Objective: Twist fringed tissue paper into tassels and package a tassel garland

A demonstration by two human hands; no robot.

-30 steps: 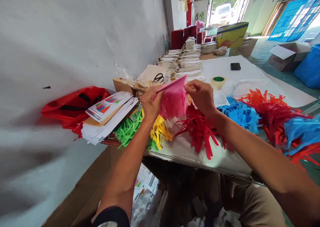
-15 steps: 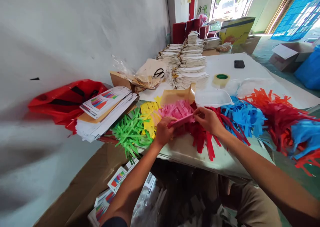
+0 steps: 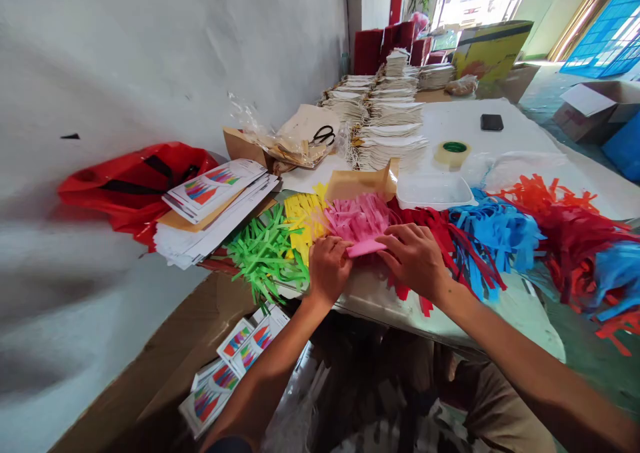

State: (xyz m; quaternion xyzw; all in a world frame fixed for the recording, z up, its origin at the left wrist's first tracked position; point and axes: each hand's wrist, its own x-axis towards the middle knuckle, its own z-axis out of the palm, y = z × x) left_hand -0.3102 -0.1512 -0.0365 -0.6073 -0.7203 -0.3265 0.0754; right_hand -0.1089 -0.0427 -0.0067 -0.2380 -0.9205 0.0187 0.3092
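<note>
A pink tissue-paper tassel point(image 3: 357, 214) lies at the table's near edge, its cut strips pointing away from me. Its folded flat band point(image 3: 369, 246) faces me, between both hands. My left hand point(image 3: 330, 266) is closed on the left end of the band, fingers curled. At the right end, my right hand point(image 3: 417, 256) pinches the band between thumb and fingers. Yellow fringe point(image 3: 303, 221) and green fringe point(image 3: 263, 253) lie left of the pink one. Dark red fringe point(image 3: 440, 236) is beside and partly beneath my right hand, with blue fringe point(image 3: 500, 230) further right.
A clear plastic tray point(image 3: 435, 192) and a brown paper piece point(image 3: 357, 185) sit behind the fringes. Beyond are a tape roll point(image 3: 453, 153), a phone-like black object point(image 3: 492, 122), black-handled scissors point(image 3: 324, 135) and stacked white bundles point(image 3: 390, 150). Printed cards point(image 3: 215, 190) lie beside a red bag point(image 3: 135, 193).
The pink band has been lowered from a raised, tilted position to nearly level. My right hand has turned palm-down over its right end. The whole view has shifted slightly.
</note>
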